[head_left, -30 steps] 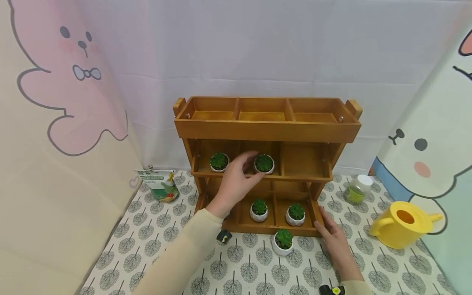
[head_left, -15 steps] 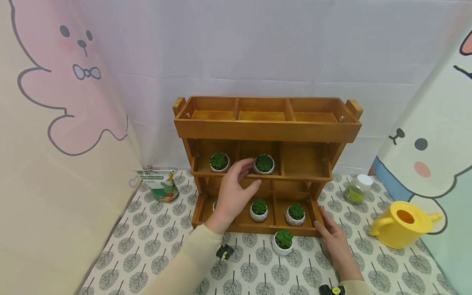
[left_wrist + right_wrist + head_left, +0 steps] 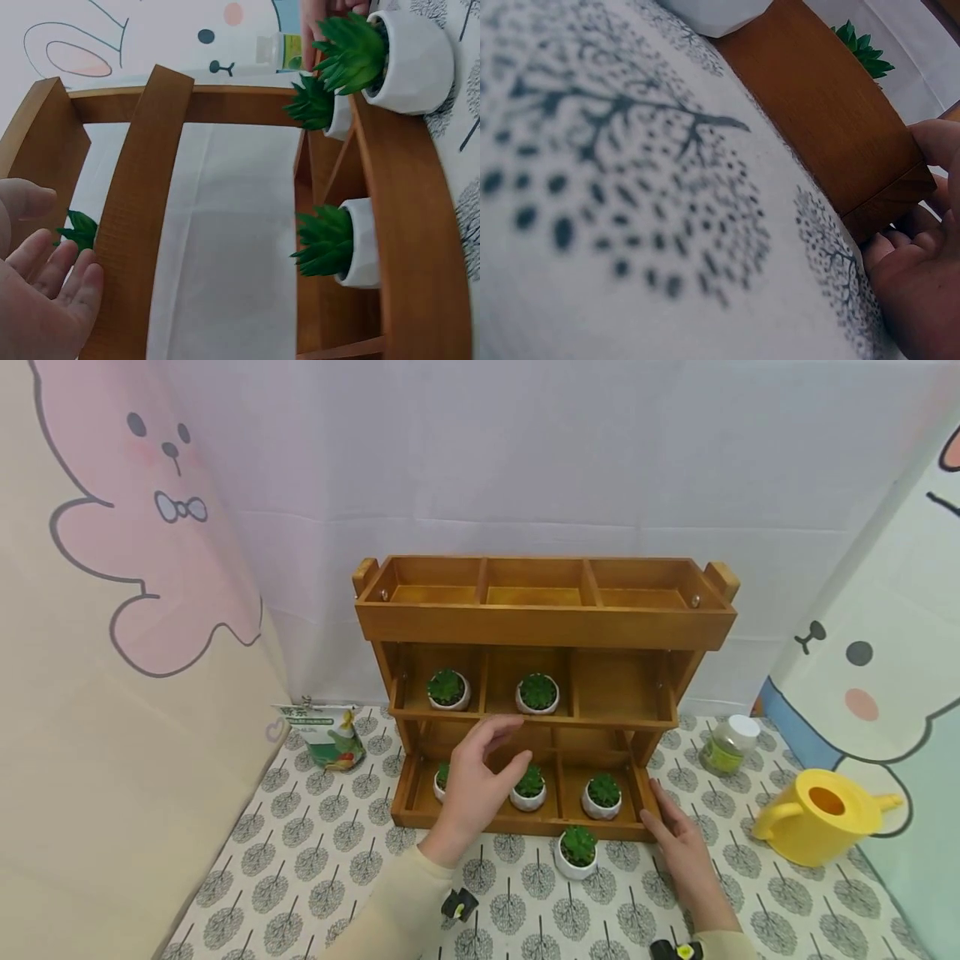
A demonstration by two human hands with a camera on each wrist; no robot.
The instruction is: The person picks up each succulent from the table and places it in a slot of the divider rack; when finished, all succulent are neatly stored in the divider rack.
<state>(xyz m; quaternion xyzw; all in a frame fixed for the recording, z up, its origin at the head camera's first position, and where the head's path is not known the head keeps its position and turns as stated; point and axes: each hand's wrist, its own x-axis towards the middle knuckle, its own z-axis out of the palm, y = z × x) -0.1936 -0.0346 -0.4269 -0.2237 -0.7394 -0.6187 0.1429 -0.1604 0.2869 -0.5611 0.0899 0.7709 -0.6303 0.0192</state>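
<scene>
A wooden three-tier plant shelf [image 3: 543, 625] stands on the cloth. My left hand [image 3: 474, 785], holding nothing, hovers before its lower tiers with fingers loosely bent and thumb apart. Just beyond its fingertips, a potted succulent [image 3: 537, 693] sits in the middle tier's centre compartment, and another succulent [image 3: 447, 689] sits in the left one. In the bottom tier are several more, including one succulent [image 3: 602, 796] at right; my left hand partly hides the leftmost. My right hand [image 3: 681, 843] grips the bottom tier's right front corner, thumb at the front. A white-potted succulent [image 3: 576, 853] stands on the cloth before the shelf.
A yellow watering can [image 3: 813, 827] and a clear jar [image 3: 727, 745] with a white lid stand right of the shelf. At left is a green-and-white packet [image 3: 326, 739]. A tree-patterned cloth [image 3: 315, 860] covers the table, with curtains behind and at the sides.
My left hand has let go of the succulent in the middle tier's centre compartment and drawn back, down toward the bottom tier. My right hand stays at the shelf's corner.
</scene>
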